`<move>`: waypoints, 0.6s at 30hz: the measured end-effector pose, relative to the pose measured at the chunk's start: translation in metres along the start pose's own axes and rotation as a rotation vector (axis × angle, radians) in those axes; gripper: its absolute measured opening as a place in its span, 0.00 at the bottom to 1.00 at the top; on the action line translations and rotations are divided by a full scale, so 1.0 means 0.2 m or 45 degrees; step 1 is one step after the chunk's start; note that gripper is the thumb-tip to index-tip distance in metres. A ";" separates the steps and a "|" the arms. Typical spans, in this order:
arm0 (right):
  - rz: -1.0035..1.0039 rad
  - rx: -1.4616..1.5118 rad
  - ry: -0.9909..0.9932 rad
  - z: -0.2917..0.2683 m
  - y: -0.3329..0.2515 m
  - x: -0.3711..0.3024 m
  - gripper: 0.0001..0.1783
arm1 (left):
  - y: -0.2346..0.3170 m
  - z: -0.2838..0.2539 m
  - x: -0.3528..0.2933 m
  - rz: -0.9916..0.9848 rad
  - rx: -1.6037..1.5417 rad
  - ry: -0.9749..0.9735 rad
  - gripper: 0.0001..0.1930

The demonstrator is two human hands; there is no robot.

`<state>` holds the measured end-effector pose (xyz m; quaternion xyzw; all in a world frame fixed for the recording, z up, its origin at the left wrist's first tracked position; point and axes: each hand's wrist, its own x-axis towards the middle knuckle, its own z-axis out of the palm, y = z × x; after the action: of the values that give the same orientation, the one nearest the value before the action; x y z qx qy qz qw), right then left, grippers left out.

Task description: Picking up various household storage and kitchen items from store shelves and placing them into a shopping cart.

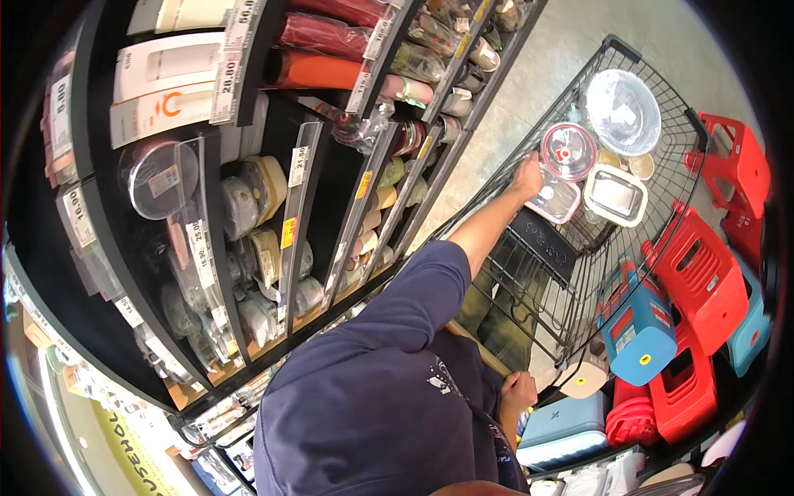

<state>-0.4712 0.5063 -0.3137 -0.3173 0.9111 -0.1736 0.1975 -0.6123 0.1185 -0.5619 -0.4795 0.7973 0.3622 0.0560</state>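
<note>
My left hand [528,177] reaches into a black wire shopping cart [517,307]. Its fingers close on the near-left edge of a round clear food container [568,152] with a red rim; the fingertips are partly hidden. Just below it lies a rectangular clear-lidded container [556,201]. Beside these are a white-rimmed rectangular container [615,196] and a large round translucent bowl [623,112]. My right hand [518,391] is curled around the end of the tan cart handle [481,349], close to my body.
On the left, a tall black shelf rack [318,186] holds packaged containers and bottles. Red plastic stools [699,264] and a blue plastic box [638,331] stand along the cart's right side. A light blue case [562,430] is near my right hand. Grey floor [571,33] shows beyond.
</note>
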 end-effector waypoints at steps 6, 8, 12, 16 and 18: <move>-0.025 0.056 0.002 -0.03 0.03 0.07 0.13 | 0.00 -0.10 -0.06 0.150 -0.091 -0.026 0.12; 0.015 0.037 0.031 -0.04 0.05 0.08 0.14 | 0.12 -0.19 -0.14 0.176 -0.257 -0.256 0.11; -0.021 -0.063 0.106 -0.06 0.10 0.18 0.13 | 0.17 -0.56 -0.28 0.064 -0.808 -0.535 0.07; -0.047 -0.114 0.161 -0.09 0.17 0.32 0.14 | 0.26 -0.99 -0.45 0.052 -1.055 -0.376 0.06; -0.070 -0.133 0.189 -0.13 0.17 0.42 0.15 | 0.15 -1.10 -0.47 0.137 -0.934 -0.172 0.06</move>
<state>-0.5611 0.4830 -0.3276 -0.3382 0.9221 -0.1543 0.1076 -0.5285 0.0566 -0.3445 -0.4003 0.6331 0.6569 -0.0862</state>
